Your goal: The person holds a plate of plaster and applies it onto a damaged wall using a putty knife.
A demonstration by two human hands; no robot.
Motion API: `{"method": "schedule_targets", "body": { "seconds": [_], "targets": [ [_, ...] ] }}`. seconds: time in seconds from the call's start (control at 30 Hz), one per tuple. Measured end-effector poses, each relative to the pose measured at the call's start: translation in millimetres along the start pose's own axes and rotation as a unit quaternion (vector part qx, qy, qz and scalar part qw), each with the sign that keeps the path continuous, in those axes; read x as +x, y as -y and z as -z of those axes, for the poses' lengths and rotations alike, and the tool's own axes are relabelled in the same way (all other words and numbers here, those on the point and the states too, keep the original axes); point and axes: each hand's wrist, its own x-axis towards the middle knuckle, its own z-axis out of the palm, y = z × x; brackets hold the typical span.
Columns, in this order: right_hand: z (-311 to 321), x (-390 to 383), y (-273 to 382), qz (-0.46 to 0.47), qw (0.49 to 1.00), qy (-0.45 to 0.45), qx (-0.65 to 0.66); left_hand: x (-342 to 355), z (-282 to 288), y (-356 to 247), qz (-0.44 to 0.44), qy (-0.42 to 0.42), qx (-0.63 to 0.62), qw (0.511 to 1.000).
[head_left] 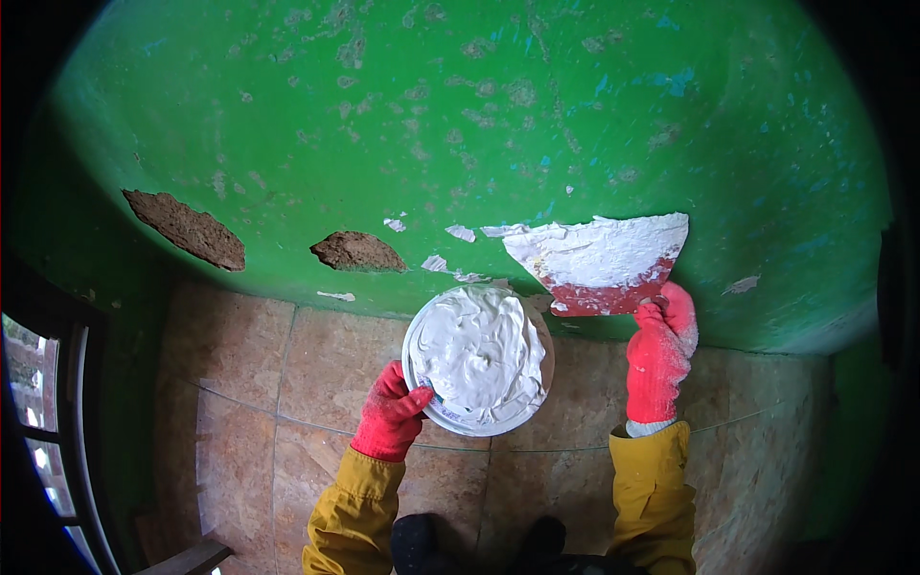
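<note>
My left hand (391, 412), in a red knitted glove, grips the near left side of a round tub (491, 427), its thumb over the rim. Thick white putty (474, 350) with a swirled surface fills the tub. In a matching glove, my right hand (661, 345) is closed on the lower right corner of a wide red putty spreader (592, 301). White putty covers most of the spreader's face. Its broad upper edge lies at or very near the green wall (460, 125); whether it touches, I cannot tell.
Two hollows, a long left one (187, 230) and a smaller one (356, 252), expose brown material low in the wall. White smears (461, 233) and scuffs mark the paint. Brown tiles (326, 355) cover the floor, my dark shoes (414, 541) on them. A barred window (34, 383) stands left.
</note>
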Motion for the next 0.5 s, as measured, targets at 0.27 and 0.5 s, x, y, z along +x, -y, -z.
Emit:
{"method": "schedule_targets", "body": {
  "seconds": [0.27, 0.5],
  "targets": [
    [9, -7, 20, 0.005, 0.999, -0.031, -0.033, -2, 2, -1, -0.005, 0.003, 0.001, 1.0],
    [-5, -12, 19, 0.026, 0.999, 0.019, 0.021, -2, 6, 1, -0.005, 0.003, 0.009, 1.0]
  ]
}}
